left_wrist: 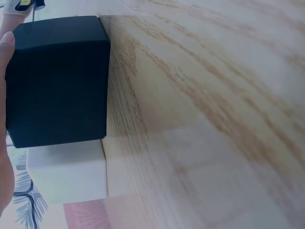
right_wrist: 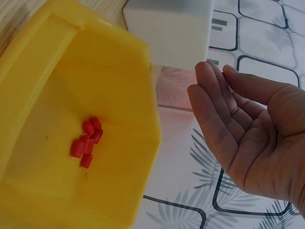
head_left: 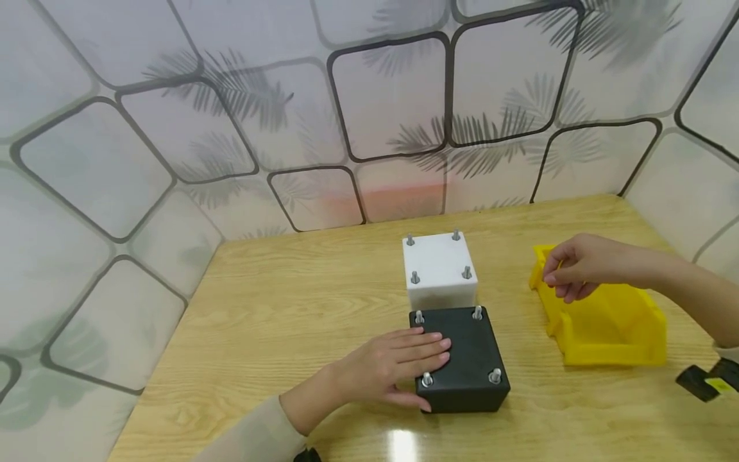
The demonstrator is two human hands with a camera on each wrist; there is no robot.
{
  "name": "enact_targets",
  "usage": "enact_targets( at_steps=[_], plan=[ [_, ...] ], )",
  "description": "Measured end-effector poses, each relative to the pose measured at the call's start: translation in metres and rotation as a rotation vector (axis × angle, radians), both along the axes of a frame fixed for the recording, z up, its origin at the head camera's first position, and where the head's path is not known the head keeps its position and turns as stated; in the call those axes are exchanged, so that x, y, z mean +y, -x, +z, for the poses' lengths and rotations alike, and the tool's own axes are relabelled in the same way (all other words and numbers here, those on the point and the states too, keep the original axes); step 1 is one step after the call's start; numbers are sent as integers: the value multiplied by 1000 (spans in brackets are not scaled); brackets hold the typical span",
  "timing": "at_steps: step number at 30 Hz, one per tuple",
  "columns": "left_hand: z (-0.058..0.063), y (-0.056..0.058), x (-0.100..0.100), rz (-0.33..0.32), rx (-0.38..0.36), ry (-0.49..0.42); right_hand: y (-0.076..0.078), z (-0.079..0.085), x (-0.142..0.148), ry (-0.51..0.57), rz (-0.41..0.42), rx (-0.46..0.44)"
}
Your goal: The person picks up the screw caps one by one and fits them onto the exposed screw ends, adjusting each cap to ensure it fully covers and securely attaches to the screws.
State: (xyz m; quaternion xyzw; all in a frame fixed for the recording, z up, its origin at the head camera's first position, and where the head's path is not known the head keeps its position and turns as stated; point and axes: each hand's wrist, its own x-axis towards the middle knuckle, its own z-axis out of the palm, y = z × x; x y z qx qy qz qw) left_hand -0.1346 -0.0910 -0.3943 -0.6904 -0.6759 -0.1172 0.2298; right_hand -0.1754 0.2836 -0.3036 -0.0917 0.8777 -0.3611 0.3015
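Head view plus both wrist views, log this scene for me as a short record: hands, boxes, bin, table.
Left hand: resting on the black box
Right hand: raised by the yellow bin, thumb and fingertips close together; whether it holds anything is unclear
Black box: metal bolt at each top corner
White box: beyond the black box, four bolts on top
Yellow bin: right of the boxes, several small red pieces inside
Table: wood-grain surface

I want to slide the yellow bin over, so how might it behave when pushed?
The yellow bin will probably keep its shape, since its walls look like moulded plastic. It is likely light for its size, being hollow with only a few small pieces visible inside. Those red pieces look rounded and loose, so they may roll or slide.
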Motion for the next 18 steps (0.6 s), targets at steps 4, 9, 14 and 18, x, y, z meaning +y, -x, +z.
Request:
enact_targets(
  at_steps=[4, 9, 14, 18],
  plan=[
    [0, 0, 0, -2, -2, -1, -1, 3, -5, 3, 30, 17],
    [1, 1, 0, -7, -2, -20, 0, 5, -15, 21, 59, 25],
    [-1, 1, 1, -19, -11, -25, 1, 3, -22, 20, 57, 25],
    [-2, 1, 1, -21, -19, -23, 1, 3, -25, 36, 43, 11]
  ],
)
